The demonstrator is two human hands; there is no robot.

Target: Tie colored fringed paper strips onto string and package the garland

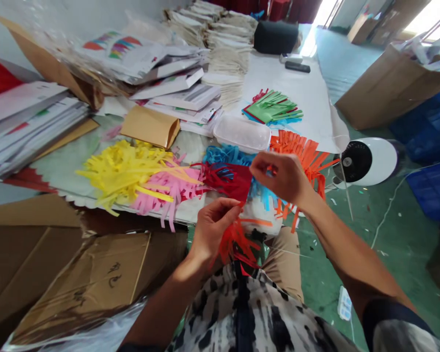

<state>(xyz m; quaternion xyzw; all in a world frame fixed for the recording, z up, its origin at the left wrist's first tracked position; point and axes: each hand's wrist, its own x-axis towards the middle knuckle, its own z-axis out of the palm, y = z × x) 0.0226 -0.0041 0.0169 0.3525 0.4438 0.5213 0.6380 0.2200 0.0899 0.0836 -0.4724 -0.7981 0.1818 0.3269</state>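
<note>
My left hand [211,226] pinches the lower edge of a dark red fringed paper piece [230,180] held above my lap. My right hand [278,177] is closed on the upper right edge of that same red piece. More red-orange fringes [238,244] hang below my left hand. On the table edge lie piles of cut fringed paper: yellow [126,168], pink [168,193], blue [225,155] and orange [304,152].
A clear plastic box [242,133] sits behind the blue pile, green fringed paper [273,108] beyond it. Stacks of envelopes and packets [168,78] fill the table's left and back. Cardboard boxes [88,278] stand at my left, a white fan [366,161] at right.
</note>
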